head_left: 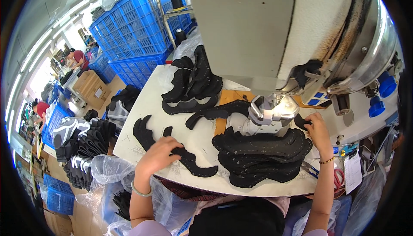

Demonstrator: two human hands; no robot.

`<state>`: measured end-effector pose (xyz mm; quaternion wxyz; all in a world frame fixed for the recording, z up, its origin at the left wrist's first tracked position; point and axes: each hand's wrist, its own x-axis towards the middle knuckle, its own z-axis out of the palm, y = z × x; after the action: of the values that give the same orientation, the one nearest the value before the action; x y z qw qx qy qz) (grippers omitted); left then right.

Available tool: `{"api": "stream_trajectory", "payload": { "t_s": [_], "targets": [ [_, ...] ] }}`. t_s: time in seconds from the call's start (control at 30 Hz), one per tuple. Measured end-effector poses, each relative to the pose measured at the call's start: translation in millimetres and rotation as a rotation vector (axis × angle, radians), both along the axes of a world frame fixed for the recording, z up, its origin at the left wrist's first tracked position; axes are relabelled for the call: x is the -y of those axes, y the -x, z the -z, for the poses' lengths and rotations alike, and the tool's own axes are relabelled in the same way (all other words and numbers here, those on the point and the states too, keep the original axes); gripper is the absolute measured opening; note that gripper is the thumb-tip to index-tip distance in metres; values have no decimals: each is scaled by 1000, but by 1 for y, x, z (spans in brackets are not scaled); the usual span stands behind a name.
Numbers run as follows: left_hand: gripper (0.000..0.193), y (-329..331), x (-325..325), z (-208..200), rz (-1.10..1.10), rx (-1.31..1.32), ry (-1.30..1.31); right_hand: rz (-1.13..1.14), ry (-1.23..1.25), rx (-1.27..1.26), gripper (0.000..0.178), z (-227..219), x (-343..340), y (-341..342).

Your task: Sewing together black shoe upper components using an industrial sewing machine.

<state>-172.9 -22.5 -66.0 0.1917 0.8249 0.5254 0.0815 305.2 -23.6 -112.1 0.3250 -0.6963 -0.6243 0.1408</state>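
I see the left hand (160, 153) low over the worktop (140, 100), its fingers bent and touching a wavy piece (195, 165), black, matte and cloth-like, with a scalloped edge. I cannot tell whether the fingertips are closed on it or merely rest there. Just to its left lies a curved piece (143, 133) of the same dark material.

The right hand (317, 133) is beside the machine (275, 107), thumb and fingers pinching the end of a dark piece (301, 122). I cannot make out how far that one runs behind the shiny, rounded metal. On the machine's other side, a long piece (223, 110) arches over the smooth, pale worktop toward the metal, crossing an orange-brown plate (234, 95).

Between the hands, nearest the person, I have a stack (262, 154) of thick, soft-looking layers, their rippled edges overlapping and light stitches dotting the top. Farther back sits a looser pile (193, 85) of bent black shapes. Beyond the worktop I see a latticed blue crate (133, 25) and, lower left, crinkled clear plastic (107, 169).
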Motion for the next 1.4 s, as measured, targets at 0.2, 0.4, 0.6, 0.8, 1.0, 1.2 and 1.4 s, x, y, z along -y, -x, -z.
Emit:
{"api": "stream_trajectory", "payload": {
  "t_s": [0.2,0.4,0.6,0.8,1.0,1.2,1.4],
  "targets": [
    [44,-1,-3,16,217,-22,22,22,36,53,13,-2,1,3],
    [32,-1,-29,12,361,-19,176,-14,-171,204,15,18,0,-6],
    [15,3,-62,-21,400,255,322,65,-242,396,18,14,5,4],
    [18,-52,-49,-71,660,499,256,128,-145,439,13,0,6,8],
    [33,-142,-14,-61,563,394,518,32,-232,395,13,-16,14,4],
    [51,-154,-27,-44,556,451,699,-41,-101,256,16,-20,19,1],
    [55,-160,-38,-66,385,387,877,-59,-191,389,18,-18,16,1]
  ]
}}
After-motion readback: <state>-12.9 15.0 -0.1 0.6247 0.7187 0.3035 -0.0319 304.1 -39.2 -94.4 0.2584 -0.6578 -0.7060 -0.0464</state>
